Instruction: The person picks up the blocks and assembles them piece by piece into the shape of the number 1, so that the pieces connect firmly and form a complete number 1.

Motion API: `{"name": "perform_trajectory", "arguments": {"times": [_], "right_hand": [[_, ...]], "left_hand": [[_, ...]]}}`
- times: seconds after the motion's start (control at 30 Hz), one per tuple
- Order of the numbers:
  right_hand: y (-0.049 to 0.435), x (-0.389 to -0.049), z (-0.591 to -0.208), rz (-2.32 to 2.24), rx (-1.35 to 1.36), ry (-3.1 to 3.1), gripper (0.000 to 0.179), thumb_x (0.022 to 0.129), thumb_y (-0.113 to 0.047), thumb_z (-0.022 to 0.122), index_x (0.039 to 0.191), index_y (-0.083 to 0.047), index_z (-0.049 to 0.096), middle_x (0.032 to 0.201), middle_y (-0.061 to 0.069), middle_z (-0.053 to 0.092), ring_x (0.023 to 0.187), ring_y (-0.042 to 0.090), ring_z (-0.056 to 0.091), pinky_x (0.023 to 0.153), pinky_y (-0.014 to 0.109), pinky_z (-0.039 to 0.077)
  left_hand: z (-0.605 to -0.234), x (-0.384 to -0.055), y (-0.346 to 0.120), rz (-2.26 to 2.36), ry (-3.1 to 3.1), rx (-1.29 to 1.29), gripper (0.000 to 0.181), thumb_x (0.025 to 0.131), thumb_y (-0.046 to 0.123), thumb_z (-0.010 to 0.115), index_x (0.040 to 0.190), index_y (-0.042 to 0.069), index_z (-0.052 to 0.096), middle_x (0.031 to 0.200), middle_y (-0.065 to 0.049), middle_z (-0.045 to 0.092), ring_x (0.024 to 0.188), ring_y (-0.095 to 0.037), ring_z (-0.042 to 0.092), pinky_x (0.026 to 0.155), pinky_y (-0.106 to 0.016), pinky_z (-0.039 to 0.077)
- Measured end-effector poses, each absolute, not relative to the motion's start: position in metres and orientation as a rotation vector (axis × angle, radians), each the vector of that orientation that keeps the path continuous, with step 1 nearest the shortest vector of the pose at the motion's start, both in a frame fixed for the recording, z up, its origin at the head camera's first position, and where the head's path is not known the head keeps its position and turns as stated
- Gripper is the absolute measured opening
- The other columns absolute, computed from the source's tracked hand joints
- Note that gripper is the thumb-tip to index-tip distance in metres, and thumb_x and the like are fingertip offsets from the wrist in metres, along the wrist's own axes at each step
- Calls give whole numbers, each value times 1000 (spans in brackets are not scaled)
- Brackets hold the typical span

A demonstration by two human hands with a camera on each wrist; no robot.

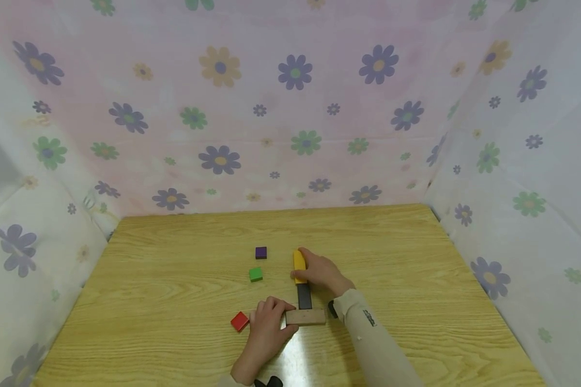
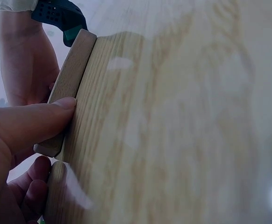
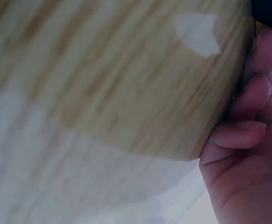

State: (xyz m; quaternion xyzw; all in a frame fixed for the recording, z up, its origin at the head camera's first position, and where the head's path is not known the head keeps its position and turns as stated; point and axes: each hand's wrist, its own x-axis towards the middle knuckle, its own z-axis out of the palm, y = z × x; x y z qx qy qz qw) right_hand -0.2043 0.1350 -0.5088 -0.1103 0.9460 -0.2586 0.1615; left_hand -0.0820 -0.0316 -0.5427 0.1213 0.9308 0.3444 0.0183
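My left hand (image 1: 267,325) pinches the left end of a tan wooden block (image 1: 310,317) between thumb and fingers. In the left wrist view the thumb lies across the face of this wooden block (image 2: 75,65). A black block (image 1: 304,296) extends from its far side, lying flat on the table. Beyond that is a long yellow block (image 1: 299,260), in line with the black one. My right hand (image 1: 320,271) grips the yellow block from the right, thumb at its near left side. In the right wrist view only curled fingers (image 3: 253,98) show; the yellow block is hidden there.
A red block (image 1: 239,321) lies just left of my left hand. Farther back are a green block (image 1: 255,274) and a purple block (image 1: 261,252). Flower-print cloth (image 1: 252,129) surrounds the back and sides of the wood-grain table (image 1: 164,279).
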Motion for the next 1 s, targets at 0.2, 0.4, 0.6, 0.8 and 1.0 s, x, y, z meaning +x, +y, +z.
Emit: {"name": "perform_trajectory", "arguments": {"times": [0.2, 0.4, 0.6, 0.8, 1.0], "right_hand": [[137, -203, -508, -738, -324, 2703, 75, 79, -46, 60, 140, -14, 29, 106, 5, 58, 73, 16, 51, 72, 37, 42], [137, -205, -511, -737, -336, 2699, 75, 80, -46, 59, 140, -15, 28, 95, 2, 58, 67, 16, 49, 67, 34, 41], [137, -205, -513, -731, -354, 2706, 75, 79, -47, 58, 140, -15, 28, 92, 0, 58, 68, 15, 50, 70, 36, 42], [136, -204, -513, -727, -345, 2718, 75, 80, -47, 58, 140, -16, 27, 107, 5, 58, 75, 16, 52, 76, 39, 43], [137, -203, -511, -737, -332, 2715, 74, 80, -45, 58, 141, -17, 27, 110, 5, 57, 73, 16, 51, 73, 38, 42]], "left_hand": [[-543, -81, -31, 1072, 2896, 385, 29, 72, 35, 71, 98, 28, 61, 96, 9, 44, 82, -12, 35, 65, -33, 20], [-545, -81, -31, 1068, 2907, 388, 28, 72, 35, 71, 97, 28, 61, 96, 9, 44, 82, -12, 35, 65, -33, 21], [-546, -81, -31, 1065, 2918, 383, 28, 71, 35, 72, 96, 28, 61, 95, 9, 44, 81, -12, 36, 64, -33, 21], [-545, -81, -31, 1063, 2909, 375, 28, 72, 35, 71, 97, 28, 61, 95, 9, 44, 81, -12, 35, 64, -34, 20], [-544, -82, -31, 1059, 2900, 370, 28, 72, 36, 71, 97, 28, 61, 96, 9, 44, 82, -12, 35, 65, -34, 20]]}}
